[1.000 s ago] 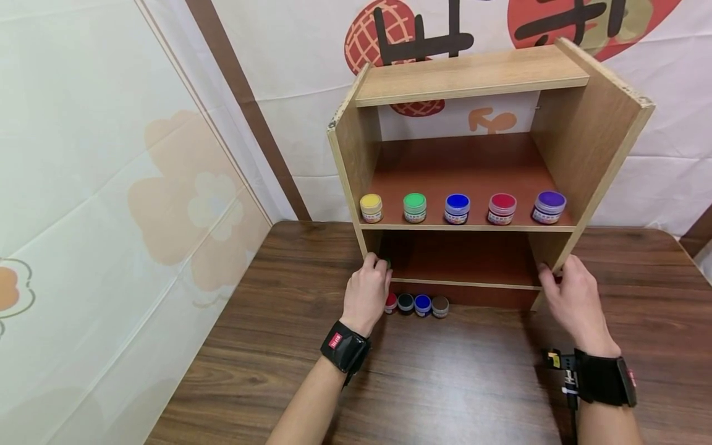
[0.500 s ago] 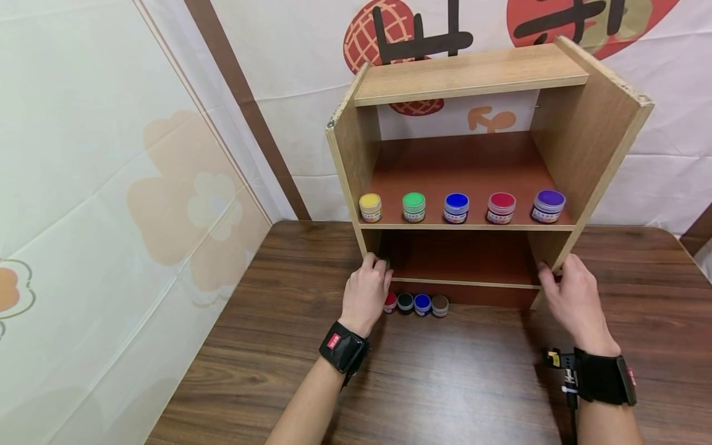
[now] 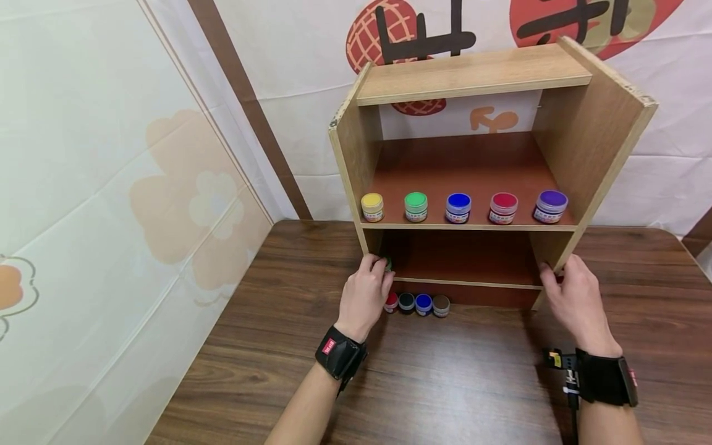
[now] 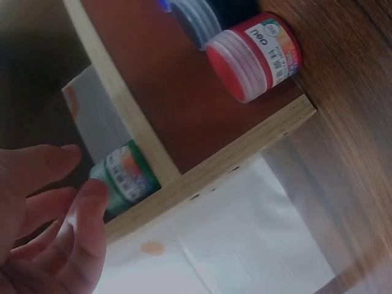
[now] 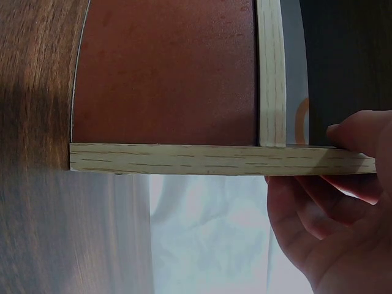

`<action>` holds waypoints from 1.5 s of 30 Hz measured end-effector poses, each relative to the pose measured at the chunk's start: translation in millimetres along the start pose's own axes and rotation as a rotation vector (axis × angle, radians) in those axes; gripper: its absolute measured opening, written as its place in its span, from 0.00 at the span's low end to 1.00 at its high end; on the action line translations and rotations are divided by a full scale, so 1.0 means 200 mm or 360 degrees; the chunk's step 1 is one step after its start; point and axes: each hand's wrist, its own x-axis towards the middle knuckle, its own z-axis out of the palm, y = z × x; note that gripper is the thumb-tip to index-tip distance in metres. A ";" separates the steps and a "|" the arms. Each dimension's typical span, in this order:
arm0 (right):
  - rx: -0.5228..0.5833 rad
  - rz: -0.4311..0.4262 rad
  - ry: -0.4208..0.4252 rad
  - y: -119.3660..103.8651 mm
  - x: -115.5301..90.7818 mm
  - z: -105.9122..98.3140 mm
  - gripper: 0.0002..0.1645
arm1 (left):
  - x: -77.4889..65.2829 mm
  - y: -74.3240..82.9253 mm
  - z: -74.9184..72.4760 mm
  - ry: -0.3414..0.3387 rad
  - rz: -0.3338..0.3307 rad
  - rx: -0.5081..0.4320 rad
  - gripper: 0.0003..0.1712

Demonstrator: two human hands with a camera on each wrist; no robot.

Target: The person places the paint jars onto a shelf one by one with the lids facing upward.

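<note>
On the left end of the wooden shelf unit's lower shelf [image 3: 461,256] stands a green paint jar [image 4: 124,177]. My left hand [image 3: 361,296] is right at this jar; in the left wrist view the thumb is apart from it and a fingertip overlaps its lid edge. Whether that finger touches the jar, I cannot tell. My right hand [image 3: 575,303] grips the front edge of the unit's right side panel [image 5: 184,160], thumb on the inner face and fingers outside. Yellow [image 3: 372,207], green [image 3: 415,207], blue [image 3: 458,208], red [image 3: 503,208] and purple [image 3: 550,207] jars line the upper shelf.
Below the lower shelf, red [image 3: 391,302], black [image 3: 406,303], blue [image 3: 424,304] and brown [image 3: 441,306] jars stand in a row on the wooden table [image 3: 445,383]. A patterned cloth [image 3: 311,123] hangs behind the unit.
My left hand has shifted slightly left and its fingers have loosened, so more of the green jar on the lower shelf shows. My right hand keeps its grip on the side panel.
</note>
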 end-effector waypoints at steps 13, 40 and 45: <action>0.0018 0.0030 -0.0042 0.01 0.00 -0.01 0.19 | -0.11 -0.08 -0.02 -0.0247 -0.0176 -0.0181 0.10; 0.0015 0.0016 -0.0015 0.00 0.01 -0.01 0.15 | -0.19 -0.07 0.14 -0.0760 -0.0109 0.0008 0.20; 0.0008 0.0006 0.0002 0.00 0.00 0.00 0.14 | -0.19 -0.07 0.15 -0.0759 -0.0103 0.0020 0.16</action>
